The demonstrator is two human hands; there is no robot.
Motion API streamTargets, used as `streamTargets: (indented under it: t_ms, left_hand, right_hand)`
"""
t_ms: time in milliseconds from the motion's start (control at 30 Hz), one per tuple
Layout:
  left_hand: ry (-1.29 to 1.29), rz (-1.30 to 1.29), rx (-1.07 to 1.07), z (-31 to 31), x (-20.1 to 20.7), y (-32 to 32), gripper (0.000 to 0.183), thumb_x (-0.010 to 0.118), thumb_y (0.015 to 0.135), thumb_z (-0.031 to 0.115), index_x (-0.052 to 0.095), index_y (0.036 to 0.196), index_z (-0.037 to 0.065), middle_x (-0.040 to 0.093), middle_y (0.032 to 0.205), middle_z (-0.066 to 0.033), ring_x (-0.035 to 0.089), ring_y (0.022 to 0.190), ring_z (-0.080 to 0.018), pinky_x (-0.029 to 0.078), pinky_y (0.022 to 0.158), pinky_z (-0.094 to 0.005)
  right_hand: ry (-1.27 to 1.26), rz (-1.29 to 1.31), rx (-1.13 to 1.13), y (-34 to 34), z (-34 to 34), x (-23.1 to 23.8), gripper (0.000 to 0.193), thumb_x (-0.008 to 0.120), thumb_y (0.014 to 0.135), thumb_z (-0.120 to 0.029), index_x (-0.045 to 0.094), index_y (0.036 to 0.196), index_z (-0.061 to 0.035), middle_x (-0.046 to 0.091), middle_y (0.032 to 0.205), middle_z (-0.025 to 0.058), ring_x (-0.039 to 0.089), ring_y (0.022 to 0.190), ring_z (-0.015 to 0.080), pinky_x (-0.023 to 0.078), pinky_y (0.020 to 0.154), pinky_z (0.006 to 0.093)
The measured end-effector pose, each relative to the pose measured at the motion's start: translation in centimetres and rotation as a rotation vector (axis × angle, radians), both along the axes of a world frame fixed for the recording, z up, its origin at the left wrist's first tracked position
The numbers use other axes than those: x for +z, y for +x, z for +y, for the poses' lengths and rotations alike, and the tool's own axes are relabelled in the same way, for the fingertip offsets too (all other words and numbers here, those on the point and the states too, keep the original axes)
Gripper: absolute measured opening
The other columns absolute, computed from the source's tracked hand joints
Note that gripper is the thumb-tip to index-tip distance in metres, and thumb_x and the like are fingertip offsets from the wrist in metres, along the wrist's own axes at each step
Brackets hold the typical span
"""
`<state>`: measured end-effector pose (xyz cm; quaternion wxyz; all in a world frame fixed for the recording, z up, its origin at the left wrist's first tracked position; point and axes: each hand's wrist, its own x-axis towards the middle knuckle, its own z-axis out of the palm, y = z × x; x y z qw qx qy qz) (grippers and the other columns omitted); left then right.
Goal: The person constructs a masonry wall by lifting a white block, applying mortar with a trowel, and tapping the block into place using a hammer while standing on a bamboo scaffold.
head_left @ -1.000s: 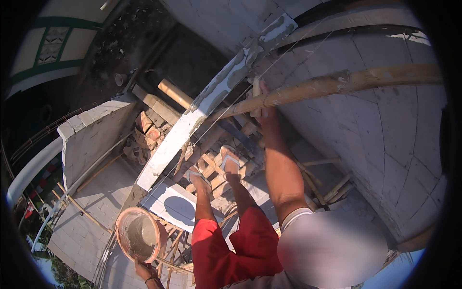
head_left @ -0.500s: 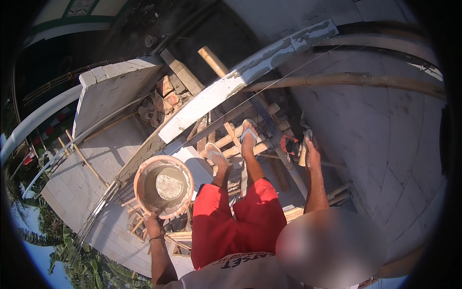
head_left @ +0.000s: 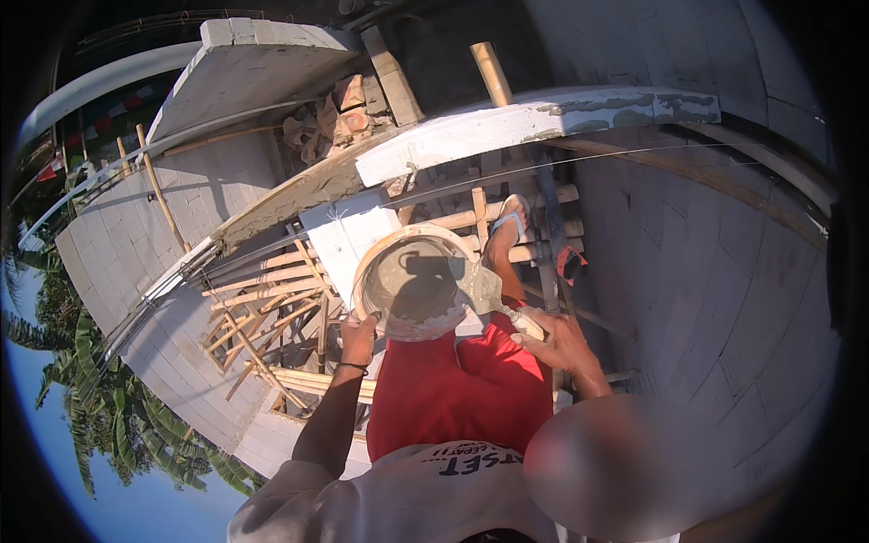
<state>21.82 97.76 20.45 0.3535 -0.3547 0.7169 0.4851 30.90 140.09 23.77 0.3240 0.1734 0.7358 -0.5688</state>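
Observation:
My left hand (head_left: 359, 338) is closed on the rim of a round bucket (head_left: 425, 329), which it holds in front of my red shorts. Grey wet mortar (head_left: 398, 282) fills the lower part of the bucket, with a dark shadow across it. In my right hand (head_left: 563, 346) is a trowel (head_left: 482, 286), gripped by its light handle. Its blade, smeared with mortar, is at the bucket's right rim; whether it touches the rim I cannot tell. Beyond the bucket, a white block (head_left: 453, 149) with mortar patches on its top lies along the wall.
My sandalled foot (head_left: 508, 226) stands on bamboo poles (head_left: 534, 255). A white block (head_left: 337, 237) lies beside the bucket. A taut string (head_left: 634, 152) runs along the wall top. A red-handled tool (head_left: 568, 264) sits among the poles. A grey block wall (head_left: 706, 271) rises at right.
The bucket has moved right, in front of my body. My right hand has brought the trowel left to the bucket's rim. The view has turned and shifted.

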Motion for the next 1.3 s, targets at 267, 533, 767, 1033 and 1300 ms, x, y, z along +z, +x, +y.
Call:
streamTargets:
  t_ms: [267,533,767,1033,1300]
  left_hand:
    - [-0.209,-0.126,-0.054,-2.5,-22.4,4.8,0.024,0.062,0.086,0.005,0.068,0.109,-0.001,0.069,0.093,-0.0081,0.066,0.078,-0.0171,0.055,0.068,-0.03]
    - [0.318,-0.046,0.277,-2.7,-34.4,4.2,0.034,0.064,0.082,0.003,0.065,0.116,-0.003,0.069,0.101,-0.0101,0.069,0.086,-0.022,0.057,0.073,-0.0344]
    - [0.274,-0.176,0.363,-3.4,-36.8,5.1,0.041,0.066,0.085,0.002,0.059,0.126,0.001,0.067,0.111,-0.0114,0.068,0.097,-0.0268,0.059,0.084,-0.0396]
    - [0.096,-0.165,0.438,-4.2,-39.0,5.1,0.036,0.069,0.086,0.006,0.059,0.119,-0.003,0.067,0.1,-0.0154,0.07,0.082,-0.0293,0.061,0.067,-0.0418]
    - [0.037,0.106,-0.311,-0.9,-34.5,2.5,0.04,0.069,0.085,0.011,0.062,0.121,-0.003,0.069,0.104,-0.0128,0.064,0.094,-0.0207,0.051,0.084,-0.0338]
  right_hand:
    - [0.202,-0.164,0.562,-5.9,-13.3,-14.9,0.061,0.064,0.089,-0.035,0.046,0.14,-0.007,0.067,0.111,0.0226,0.064,0.107,0.0388,0.05,0.093,0.0474]
    - [0.325,0.038,0.436,-4.1,-17.9,-31.4,0.063,0.069,0.084,-0.024,0.046,0.137,0.0015,0.06,0.123,0.0243,0.06,0.114,0.0392,0.048,0.099,0.0445]
    - [0.309,-0.09,0.375,-4.7,-18.3,-32.1,0.063,0.065,0.082,-0.018,0.043,0.136,0.0051,0.059,0.115,0.0276,0.059,0.111,0.0441,0.047,0.097,0.0466]
    - [0.361,-0.126,0.293,-4.7,-18.5,-30.5,0.054,0.061,0.085,-0.018,0.047,0.134,0.0024,0.058,0.124,0.0273,0.063,0.109,0.0413,0.047,0.098,0.0458]
    - [0.378,-0.285,0.728,-6.4,-17.3,-30.7,0.05,0.056,0.088,-0.024,0.053,0.129,0.005,0.065,0.112,0.0303,0.062,0.115,0.0402,0.034,0.107,0.0618]
